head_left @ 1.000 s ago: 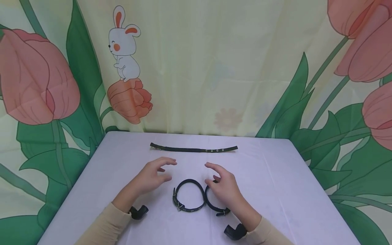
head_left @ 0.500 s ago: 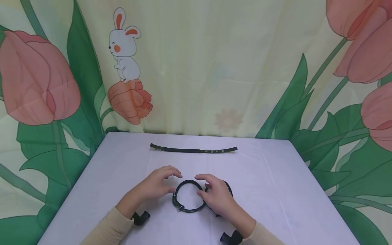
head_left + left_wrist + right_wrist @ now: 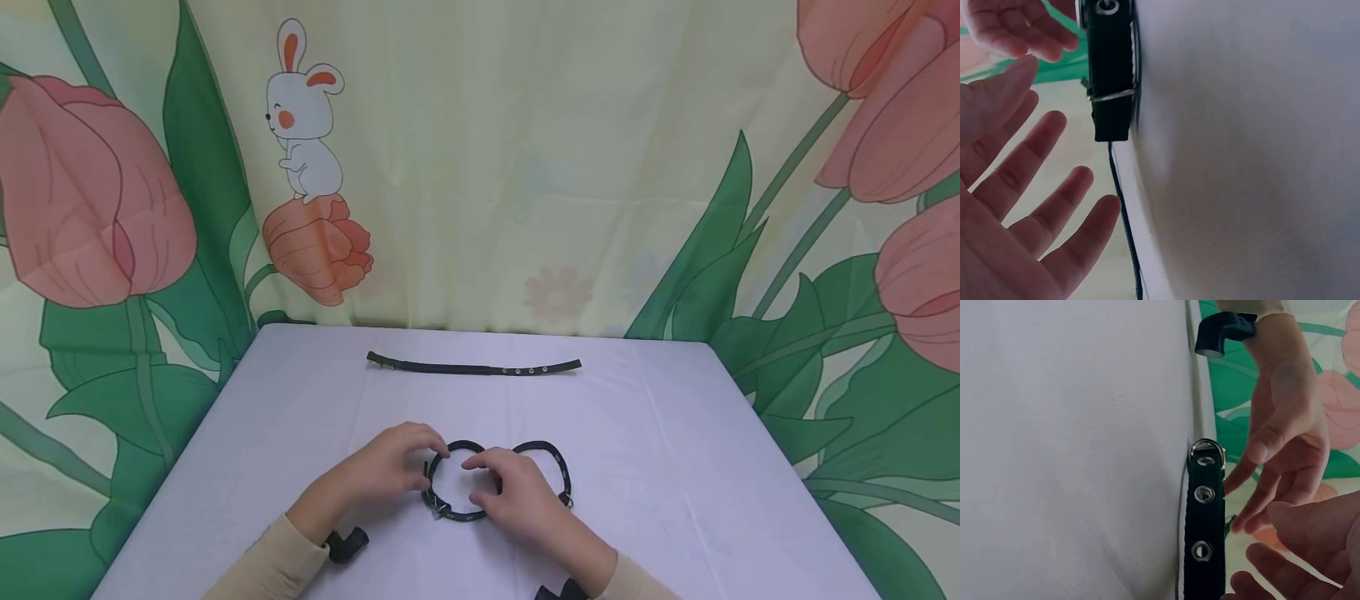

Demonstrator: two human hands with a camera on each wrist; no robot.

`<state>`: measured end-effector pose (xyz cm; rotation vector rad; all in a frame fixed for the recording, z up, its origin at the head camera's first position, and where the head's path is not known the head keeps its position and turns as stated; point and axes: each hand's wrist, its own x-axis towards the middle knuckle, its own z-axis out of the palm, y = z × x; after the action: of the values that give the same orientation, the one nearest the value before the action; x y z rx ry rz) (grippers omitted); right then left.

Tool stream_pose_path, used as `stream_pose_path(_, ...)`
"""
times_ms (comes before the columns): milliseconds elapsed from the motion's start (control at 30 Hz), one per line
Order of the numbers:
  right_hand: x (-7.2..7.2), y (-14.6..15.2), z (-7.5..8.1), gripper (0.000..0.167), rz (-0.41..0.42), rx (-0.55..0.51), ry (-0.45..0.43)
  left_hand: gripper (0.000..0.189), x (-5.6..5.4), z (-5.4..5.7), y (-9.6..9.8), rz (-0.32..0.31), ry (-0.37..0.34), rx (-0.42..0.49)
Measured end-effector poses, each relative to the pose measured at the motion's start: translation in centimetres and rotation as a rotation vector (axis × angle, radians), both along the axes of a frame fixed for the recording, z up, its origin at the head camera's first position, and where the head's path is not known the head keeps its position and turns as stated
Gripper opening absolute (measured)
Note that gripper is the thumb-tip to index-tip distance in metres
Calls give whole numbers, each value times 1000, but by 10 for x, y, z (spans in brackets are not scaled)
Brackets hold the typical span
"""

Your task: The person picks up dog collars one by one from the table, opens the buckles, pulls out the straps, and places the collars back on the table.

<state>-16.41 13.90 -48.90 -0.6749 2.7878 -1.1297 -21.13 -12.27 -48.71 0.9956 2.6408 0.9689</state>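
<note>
Two black buckled collars, fastened into rings, lie side by side on the white table. My left hand (image 3: 393,462) is at the left edge of the left collar (image 3: 463,516), fingers loosely bent and spread; in the left wrist view that hand (image 3: 1022,219) has nothing in its fingers. Over the left collar's right side reaches my right hand (image 3: 517,492), hiding where the rings meet and part of the right collar (image 3: 564,467). The right wrist view shows eyelets and a D-ring on a collar (image 3: 1204,519) close to the right hand's fingers (image 3: 1316,531). Whether either hand touches cannot be told.
A third black collar (image 3: 457,368) lies unfastened and stretched out near the back of the table (image 3: 660,433). Behind the table hangs a curtain (image 3: 480,167) printed with tulips and a rabbit. A black camera (image 3: 347,546) sits on the left wrist.
Both hands have come lower and closer to the left collar. My right hand has moved left from above the right collar, uncovering more of it. The collars have stayed in place.
</note>
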Motion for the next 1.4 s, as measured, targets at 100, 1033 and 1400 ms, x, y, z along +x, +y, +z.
stream_pose_path(100, 2, -2, -3, 35, 16, 10, 7, 43, 2, 0, 0, -14, 16, -14)
stream_pose_path(1033, 16, -20, -7, 23, 65, 206, 54, 37, 11, -3, 7, 29, -64, -104)
stream_pose_path(1400, 9, -15, -9, 30, -11, 46, 47, 28, 11, -3, 5, 58, -50, -83)
